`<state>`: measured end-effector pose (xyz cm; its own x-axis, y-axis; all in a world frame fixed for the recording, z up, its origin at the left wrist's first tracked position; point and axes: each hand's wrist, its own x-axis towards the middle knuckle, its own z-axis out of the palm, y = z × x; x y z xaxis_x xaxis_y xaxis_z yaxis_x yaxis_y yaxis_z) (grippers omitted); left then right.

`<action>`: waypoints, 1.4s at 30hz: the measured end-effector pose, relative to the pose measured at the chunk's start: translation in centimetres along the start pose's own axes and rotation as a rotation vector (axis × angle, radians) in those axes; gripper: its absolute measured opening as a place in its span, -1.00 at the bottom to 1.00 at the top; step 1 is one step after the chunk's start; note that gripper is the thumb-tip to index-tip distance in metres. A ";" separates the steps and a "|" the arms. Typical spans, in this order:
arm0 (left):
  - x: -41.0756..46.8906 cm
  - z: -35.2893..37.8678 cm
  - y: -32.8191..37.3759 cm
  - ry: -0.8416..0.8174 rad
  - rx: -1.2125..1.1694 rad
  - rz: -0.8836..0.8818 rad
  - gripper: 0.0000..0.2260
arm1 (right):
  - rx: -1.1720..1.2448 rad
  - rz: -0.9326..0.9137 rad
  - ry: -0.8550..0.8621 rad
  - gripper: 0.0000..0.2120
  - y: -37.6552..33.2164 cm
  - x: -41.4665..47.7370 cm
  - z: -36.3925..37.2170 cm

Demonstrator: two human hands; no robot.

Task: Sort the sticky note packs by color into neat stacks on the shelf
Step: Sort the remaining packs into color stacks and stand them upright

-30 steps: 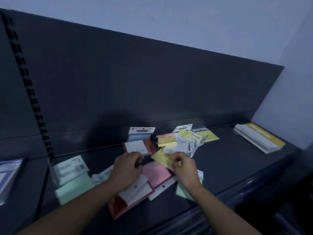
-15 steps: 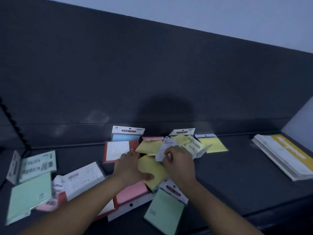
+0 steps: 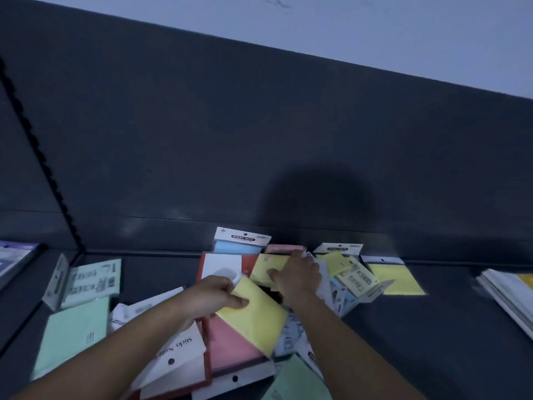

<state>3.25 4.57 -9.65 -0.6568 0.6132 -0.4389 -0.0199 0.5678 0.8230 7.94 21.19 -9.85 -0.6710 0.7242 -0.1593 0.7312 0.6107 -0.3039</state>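
Observation:
Sticky note packs lie jumbled on a dark shelf (image 3: 403, 336). My left hand (image 3: 210, 295) pinches a yellow pack (image 3: 253, 316) at its upper left edge, thumb on top. My right hand (image 3: 297, 275) grips a second yellow pack (image 3: 266, 268) just behind it. Under them lies a pink pack (image 3: 230, 342). A blue pack (image 3: 236, 246) stands at the back. More yellow packs (image 3: 395, 278) lie to the right, green packs (image 3: 72, 333) to the left and one green pack (image 3: 294, 382) near the front.
A red-edged pack (image 3: 222, 267) with a white face sits behind my left hand. A stack of white and yellow booklets (image 3: 510, 295) lies at the far right. Another stack (image 3: 14, 258) sits beyond a shelf divider at far left. The dark back panel (image 3: 259, 140) rises behind.
My left hand has lifted one yellow pack's edge toward the front. My right hand has moved back and left onto the second yellow pack. The camera has shifted slightly.

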 end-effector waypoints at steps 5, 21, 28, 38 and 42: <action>-0.8 -1.2 -1.1 0.165 -0.340 0.044 -0.75 | 0.151 0.005 0.065 -0.41 -0.5 1.0 0.8; -15.1 -9.2 -7.7 0.766 -0.834 0.068 -0.93 | 1.241 -0.291 -0.164 -0.66 -9.7 -10.3 1.5; -25.9 -14.6 -14.0 0.971 -1.027 0.111 -0.86 | 1.511 -0.131 -0.719 -0.64 -18.3 -21.4 4.3; -37.1 -19.8 -24.1 0.989 -1.100 0.146 -0.81 | 1.616 -0.173 -0.773 -0.64 -26.1 -37.0 11.9; -37.7 -21.5 -26.2 0.933 -1.179 0.201 -0.79 | 1.678 -0.174 -0.752 -0.68 -27.8 -39.2 12.8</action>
<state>12.32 -45.25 -6.89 -0.9407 -0.1894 -0.2815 -0.1512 -0.5088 0.8475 12.34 -28.31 -7.16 -0.9670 0.1300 -0.2192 0.0967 -0.6086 -0.7876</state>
